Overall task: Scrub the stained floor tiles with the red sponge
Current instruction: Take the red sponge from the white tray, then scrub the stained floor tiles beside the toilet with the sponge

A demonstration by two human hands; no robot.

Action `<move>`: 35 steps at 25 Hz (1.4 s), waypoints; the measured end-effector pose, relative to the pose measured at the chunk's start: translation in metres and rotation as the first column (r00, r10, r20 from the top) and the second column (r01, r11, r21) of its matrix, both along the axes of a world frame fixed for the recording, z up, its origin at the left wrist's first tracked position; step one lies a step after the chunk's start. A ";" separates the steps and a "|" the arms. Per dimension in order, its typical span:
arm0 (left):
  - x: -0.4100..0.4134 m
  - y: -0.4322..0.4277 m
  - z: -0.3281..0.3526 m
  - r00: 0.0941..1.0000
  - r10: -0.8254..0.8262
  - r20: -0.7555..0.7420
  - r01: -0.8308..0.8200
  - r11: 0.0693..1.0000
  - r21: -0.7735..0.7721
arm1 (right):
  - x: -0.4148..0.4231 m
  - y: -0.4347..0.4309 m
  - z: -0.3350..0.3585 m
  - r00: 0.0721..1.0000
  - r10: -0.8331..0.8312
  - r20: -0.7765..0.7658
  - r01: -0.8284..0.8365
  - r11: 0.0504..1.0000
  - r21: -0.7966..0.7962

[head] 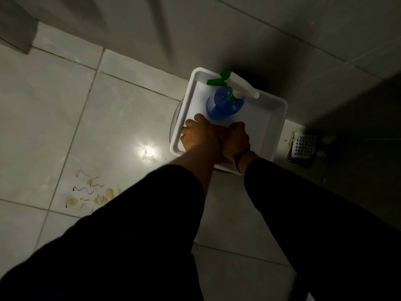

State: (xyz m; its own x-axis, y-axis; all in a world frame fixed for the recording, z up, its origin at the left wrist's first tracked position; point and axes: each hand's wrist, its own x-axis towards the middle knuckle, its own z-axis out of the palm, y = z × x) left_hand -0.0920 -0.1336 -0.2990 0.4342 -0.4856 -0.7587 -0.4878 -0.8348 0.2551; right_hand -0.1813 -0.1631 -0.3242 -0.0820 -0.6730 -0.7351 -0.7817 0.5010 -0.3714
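Both hands, left hand (196, 135) and right hand (236, 140), close around the red sponge (220, 130) inside the white tub (280, 109), best wrung well there before scrubbing.

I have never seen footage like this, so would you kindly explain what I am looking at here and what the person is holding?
There is no machine: one camera worn on a person's head looks down at their own arms in dark sleeves. On the tiled floor stands a white tub with a blue spray bottle inside. Both hands, the left hand and the right hand, close together on a red sponge inside the tub. The stained tiles lie to the left, a floor drain to the right.
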 end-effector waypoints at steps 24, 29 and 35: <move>0.186 0.495 -0.096 0.595 0.801 0.071 -0.752 0.585 -0.304 | 0.229 0.309 -0.037 0.838 0.134 0.528 -0.413 0.789 0.454; 0.213 0.600 -0.250 0.712 0.551 0.436 -0.523 0.830 -0.195 | 0.334 0.332 -0.169 0.372 0.926 0.070 -0.878 0.375 -0.299; 0.218 0.630 -0.348 0.673 0.482 0.561 -0.417 0.874 -0.251 | 0.361 0.380 -0.283 -0.207 0.924 -0.321 -0.867 -0.325 -0.378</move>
